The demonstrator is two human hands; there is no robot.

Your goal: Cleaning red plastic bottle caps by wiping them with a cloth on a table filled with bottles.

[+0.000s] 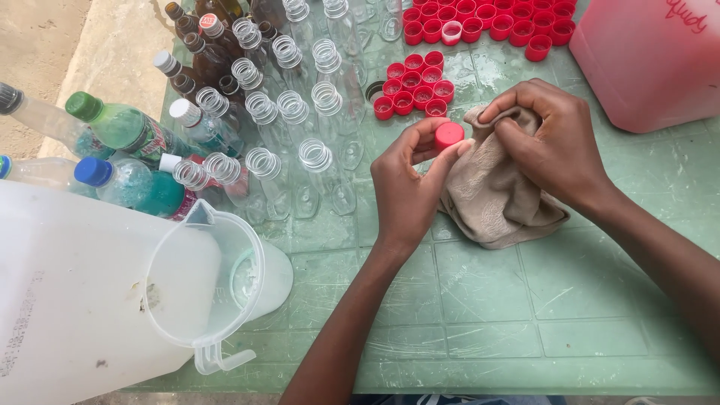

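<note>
Left hand (409, 187) reaches up from the near table edge, fingers curled, pinching a small round red plastic cap (449, 134) between thumb and fingertips. Right hand (551, 142), just beside the cap, clenches a crumpled beige cloth (495, 199) that drapes beneath both hands onto the pale green table (480, 300). Beyond the fingertips lies a cluster of red caps (412, 86); left of them stand clear, uncapped plastic bottles (315, 120). Far right: a pink jug (649, 60).

One head-worn view looks steeply down from close above the green table (480, 300), facing twelve o'clock; the person's arms enter from six and four o'clock, bottles (285, 112) crowd toward eleven o'clock
</note>
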